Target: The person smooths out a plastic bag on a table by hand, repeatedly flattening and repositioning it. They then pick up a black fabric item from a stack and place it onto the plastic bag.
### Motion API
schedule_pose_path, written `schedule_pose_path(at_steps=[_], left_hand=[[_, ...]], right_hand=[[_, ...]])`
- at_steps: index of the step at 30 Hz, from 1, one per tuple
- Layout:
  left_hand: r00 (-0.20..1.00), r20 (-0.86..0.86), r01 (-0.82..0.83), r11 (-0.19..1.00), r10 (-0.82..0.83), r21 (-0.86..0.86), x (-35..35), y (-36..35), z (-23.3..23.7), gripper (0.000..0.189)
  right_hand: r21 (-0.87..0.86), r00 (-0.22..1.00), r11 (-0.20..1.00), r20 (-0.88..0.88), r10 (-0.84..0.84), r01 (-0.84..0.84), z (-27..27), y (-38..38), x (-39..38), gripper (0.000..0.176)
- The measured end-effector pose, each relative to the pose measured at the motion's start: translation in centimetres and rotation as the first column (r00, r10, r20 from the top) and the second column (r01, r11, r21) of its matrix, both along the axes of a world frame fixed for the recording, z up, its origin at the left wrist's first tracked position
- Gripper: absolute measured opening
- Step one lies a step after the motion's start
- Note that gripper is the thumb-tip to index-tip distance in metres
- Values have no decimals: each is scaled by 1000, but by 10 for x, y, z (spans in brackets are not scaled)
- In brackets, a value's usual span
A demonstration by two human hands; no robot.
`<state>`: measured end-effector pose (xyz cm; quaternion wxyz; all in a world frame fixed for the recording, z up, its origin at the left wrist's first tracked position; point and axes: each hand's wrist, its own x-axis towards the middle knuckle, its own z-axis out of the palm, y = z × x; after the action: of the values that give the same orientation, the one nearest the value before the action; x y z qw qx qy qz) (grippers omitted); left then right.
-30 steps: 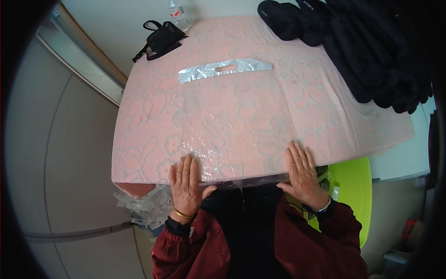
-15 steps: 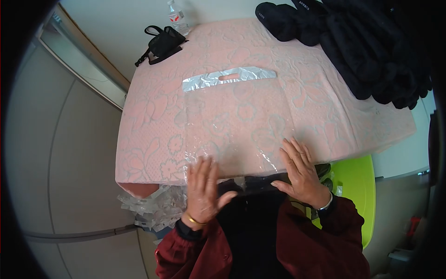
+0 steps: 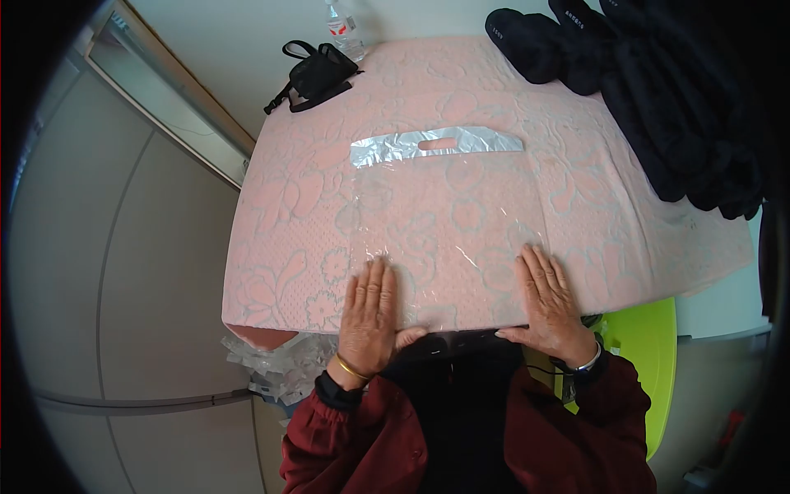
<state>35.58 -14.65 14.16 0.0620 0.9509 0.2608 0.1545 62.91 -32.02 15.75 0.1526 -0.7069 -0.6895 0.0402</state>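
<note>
A clear plastic bag with a silver strip and a handle slot along its far end lies flat on the pink patterned cloth. My left hand rests palm down on the bag's near left corner, with the thumb out to the side along the table edge. On the near right part of the bag my right hand lies flat too, fingers pointing away from me. Neither hand grips anything.
Black stuffed items are piled at the back right. A black pouch and a plastic bottle stand at the back left. Below the table are crumpled clear bags on the left and a green container on the right.
My left hand has come down onto the bag and now lies flat, its fingers closer together. My right hand has stayed near the bag's right side. The whole view has shifted slightly.
</note>
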Motion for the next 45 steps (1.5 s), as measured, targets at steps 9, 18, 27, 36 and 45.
schedule_pose_path(at_steps=[9,18,27,36,45], left_hand=[[997,-28,-73,994,76,79,-13,9,0,103],[989,-45,-127,970,140,208,-54,-32,-36,95],[988,102,115,993,-114,-4,26,-56,13,101],[996,-14,90,996,-90,5,19,-21,-1,102],[995,-74,-69,996,73,54,-15,17,5,105]], right_hand=[[6,997,999,62,-37,36,-5,-7,-1,111],[53,987,999,163,5,-14,-9,-59,-27,101],[119,994,987,43,101,-106,9,-8,-36,102],[3,997,998,50,60,-61,-3,-1,-14,109],[-5,995,999,90,51,-50,-1,-2,-6,110]])
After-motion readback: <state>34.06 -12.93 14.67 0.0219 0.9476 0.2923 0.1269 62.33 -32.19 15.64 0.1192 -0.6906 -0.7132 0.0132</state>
